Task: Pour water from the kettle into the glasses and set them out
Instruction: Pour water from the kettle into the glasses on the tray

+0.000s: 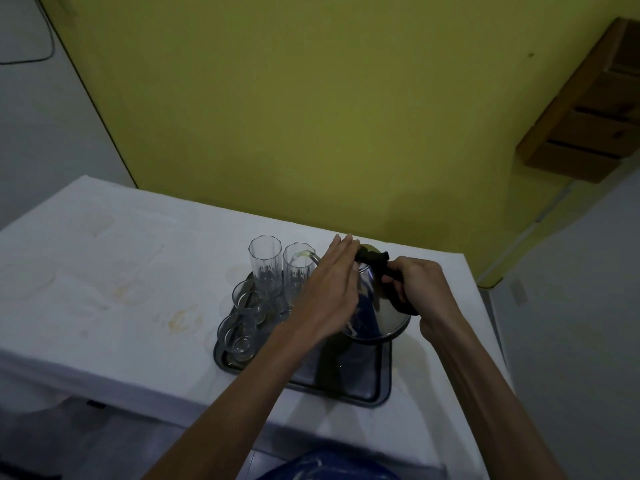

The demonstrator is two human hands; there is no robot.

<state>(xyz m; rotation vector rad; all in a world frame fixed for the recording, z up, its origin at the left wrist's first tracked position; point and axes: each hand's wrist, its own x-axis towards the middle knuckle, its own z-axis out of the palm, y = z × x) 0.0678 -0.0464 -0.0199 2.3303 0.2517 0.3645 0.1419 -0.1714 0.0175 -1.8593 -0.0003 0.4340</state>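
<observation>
- Head camera looks down on a bench (104,271) draped in a stained white cloth, with a dark tray (367,389) near its right end.
- Two tall faceted glasses stand upright side by side at the far edge of the tray: the left tall glass (265,268) and the right tall glass (297,277).
- Both tall glasses look clear; no water level can be made out in either in the dim light.
- A short glass (247,301) stands upright on the tray's left side. More short glasses (239,332) sit just in front of it, overlapping so that their number and contents cannot be told.
- The steel kettle (384,306) is lifted and tipped to the left over the tray, base toward the camera.
- Its spout (313,257) reaches the rim of the right tall glass, with a pale glint at its mouth.
- The right grip (415,289) is curled tightly round the kettle's black handle (372,259), on the side away from the spout.
- The left grip (332,289) lies flat with straight fingers against the kettle's left flank, fingertips up by the lid, between the body and the tall glasses.
- The kettle thus sits between the two grips.
- A yellow wall (311,116) rises behind the bench.
</observation>
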